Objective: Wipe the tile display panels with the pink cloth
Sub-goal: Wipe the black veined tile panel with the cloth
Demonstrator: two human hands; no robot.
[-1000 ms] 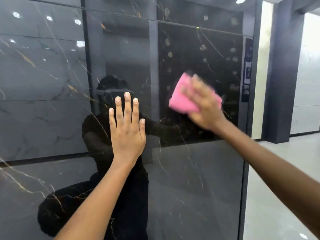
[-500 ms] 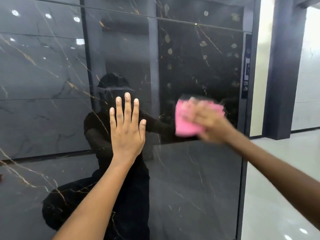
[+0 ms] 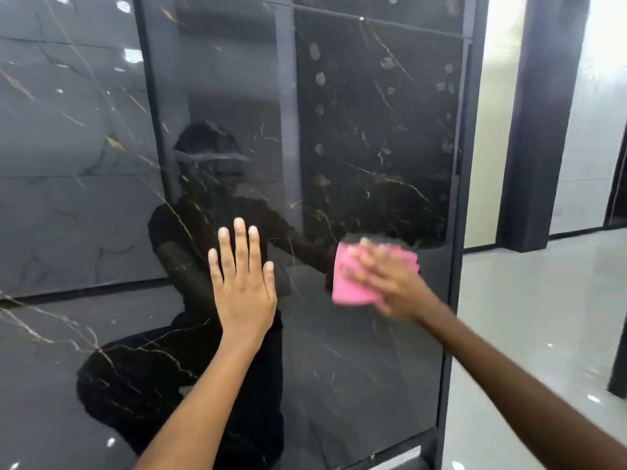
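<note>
A tall glossy black marble tile panel (image 3: 373,137) with gold veins stands upright in front of me, and several pale smudges dot its upper right part. My right hand (image 3: 390,283) presses the folded pink cloth (image 3: 349,286) flat against the panel near its right edge, fingers spread over the cloth; both are blurred. My left hand (image 3: 242,283) rests flat on the panel to the left of the cloth, fingers straight and pointing up, holding nothing.
A second dark marble panel (image 3: 68,164) adjoins on the left behind a thin black frame strip (image 3: 149,106). The panel's black frame edge (image 3: 456,266) runs down the right side. Beyond it lie a shiny pale floor (image 3: 526,317) and a dark pillar (image 3: 539,130).
My right hand has swept the pink cloth downward along the right part of the panel. My left hand has stayed flat on the same spot of the panel.
</note>
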